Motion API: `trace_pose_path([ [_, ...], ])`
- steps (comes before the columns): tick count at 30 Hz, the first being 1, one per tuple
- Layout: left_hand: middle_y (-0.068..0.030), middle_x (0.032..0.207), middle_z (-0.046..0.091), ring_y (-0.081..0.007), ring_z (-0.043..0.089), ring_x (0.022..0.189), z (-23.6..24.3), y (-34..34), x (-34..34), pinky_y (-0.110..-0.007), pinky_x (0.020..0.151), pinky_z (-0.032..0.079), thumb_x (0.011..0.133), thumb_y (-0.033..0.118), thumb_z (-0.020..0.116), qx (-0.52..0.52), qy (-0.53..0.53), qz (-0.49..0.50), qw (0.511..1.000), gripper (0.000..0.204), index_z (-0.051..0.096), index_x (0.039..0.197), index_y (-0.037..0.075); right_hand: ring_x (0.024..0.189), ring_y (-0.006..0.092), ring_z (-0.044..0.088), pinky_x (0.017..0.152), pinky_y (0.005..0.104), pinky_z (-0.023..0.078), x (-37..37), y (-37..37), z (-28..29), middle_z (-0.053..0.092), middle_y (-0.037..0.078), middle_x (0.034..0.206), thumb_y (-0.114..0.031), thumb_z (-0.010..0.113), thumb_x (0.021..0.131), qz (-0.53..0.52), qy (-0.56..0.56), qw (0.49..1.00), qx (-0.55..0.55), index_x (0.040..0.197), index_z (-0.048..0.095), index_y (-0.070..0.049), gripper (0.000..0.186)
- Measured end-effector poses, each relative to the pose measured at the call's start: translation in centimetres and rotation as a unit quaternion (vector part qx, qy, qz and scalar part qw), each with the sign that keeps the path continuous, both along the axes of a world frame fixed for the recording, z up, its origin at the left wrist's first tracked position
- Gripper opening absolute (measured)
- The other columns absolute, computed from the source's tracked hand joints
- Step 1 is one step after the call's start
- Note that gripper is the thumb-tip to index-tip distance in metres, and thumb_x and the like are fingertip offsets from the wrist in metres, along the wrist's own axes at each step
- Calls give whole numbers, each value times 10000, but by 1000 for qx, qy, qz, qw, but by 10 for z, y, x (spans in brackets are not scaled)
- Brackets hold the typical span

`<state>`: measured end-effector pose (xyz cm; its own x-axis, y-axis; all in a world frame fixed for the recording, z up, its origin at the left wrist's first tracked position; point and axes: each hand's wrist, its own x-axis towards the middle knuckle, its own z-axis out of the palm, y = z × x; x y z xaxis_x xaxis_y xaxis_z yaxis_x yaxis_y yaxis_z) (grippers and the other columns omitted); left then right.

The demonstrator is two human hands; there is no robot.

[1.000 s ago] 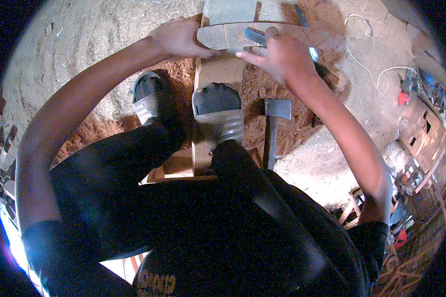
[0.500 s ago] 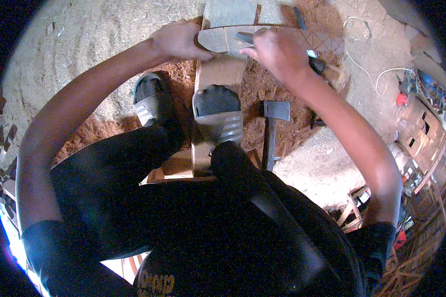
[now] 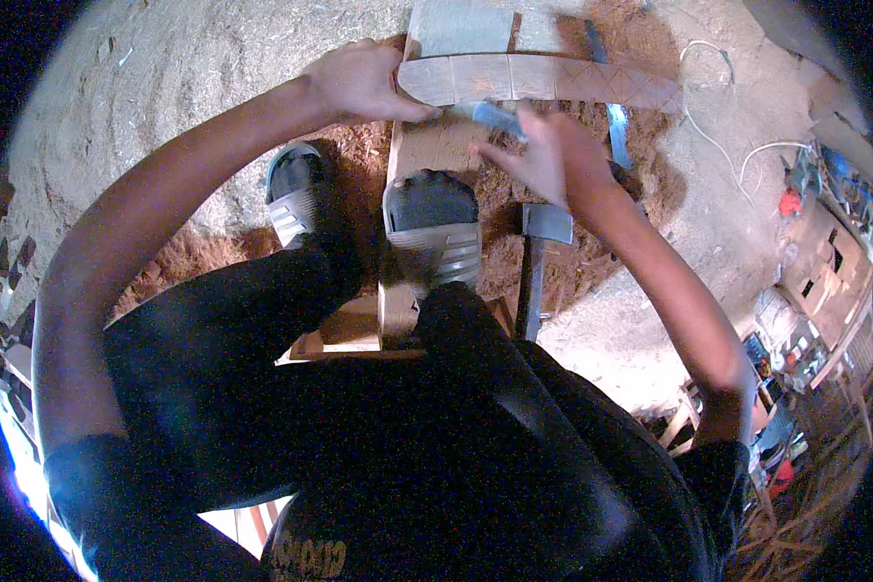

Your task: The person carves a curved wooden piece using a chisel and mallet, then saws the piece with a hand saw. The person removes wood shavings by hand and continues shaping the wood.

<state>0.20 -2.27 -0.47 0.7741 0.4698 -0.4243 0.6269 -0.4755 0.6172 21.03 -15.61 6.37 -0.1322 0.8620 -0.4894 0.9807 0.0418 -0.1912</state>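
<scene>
A long, slightly curved wooden piece (image 3: 480, 78) lies crosswise on a thick wooden beam (image 3: 441, 145). Lines cross its face, with crisscross marks toward the right. My left hand (image 3: 364, 85) is closed round its left end, thumb along the near edge. Just on the near side of the piece, my right hand (image 3: 558, 155) grips a flat, bluish metal blade (image 3: 496, 117). Motion smears that hand, and the tool's exact kind is unclear. The blade points left over the beam, close to the wooden piece's near edge.
My sandalled foot (image 3: 432, 228) rests on the beam, the other sandal (image 3: 296, 194) left of it. A hatchet (image 3: 547, 223) lies right of the beam among reddish shavings. Another shiny metal strip (image 3: 618, 136) lies beyond. A pale cable (image 3: 713, 131) loops on the ground.
My right hand has come off the top of the curved wooden piece and moved nearer to me with the blade. My left hand keeps its hold on the end.
</scene>
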Motion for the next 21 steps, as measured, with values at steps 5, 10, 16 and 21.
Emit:
trace_pose_path([
  [5, -201, 911, 693, -388, 668, 857, 8, -1, 3, -451, 811, 530, 680, 553, 695, -24, -19, -6, 1000, 625, 641, 1073, 71, 898, 449, 636, 799, 500, 516, 3, 13, 5, 643, 300, 893, -586, 597, 831, -105, -9, 994, 35, 988, 571, 34, 640],
  [10, -202, 912, 690, -387, 668, 856, 9, 0, 1, -452, 813, 533, 707, 532, 694, -15, -5, -6, 1000, 591, 644, 1082, 78, 855, 444, 625, 760, 504, 502, 9, 22, -2, 641, 267, 890, -468, 538, 899, -126, 30, 990, 50, 1009, 562, 17, 497],
  [16, -207, 929, 689, -373, 675, 862, 21, -7, 9, -455, 801, 539, 714, 546, 699, 42, 23, -13, 999, 640, 614, 1161, 97, 618, 205, 578, 577, 359, 461, 43, -15, -8, 621, 134, 801, -287, 454, 957, -255, 95, 962, 21, 1053, 582, -35, 299],
  [21, -196, 902, 695, -353, 683, 851, 15, -10, 3, -441, 782, 546, 713, 551, 699, 73, 25, -8, 997, 698, 574, 1240, 111, 605, 177, 582, 549, 329, 446, 3, -29, -8, 632, 115, 751, -257, 477, 941, -362, 138, 922, 1, 1069, 584, -30, 282],
])
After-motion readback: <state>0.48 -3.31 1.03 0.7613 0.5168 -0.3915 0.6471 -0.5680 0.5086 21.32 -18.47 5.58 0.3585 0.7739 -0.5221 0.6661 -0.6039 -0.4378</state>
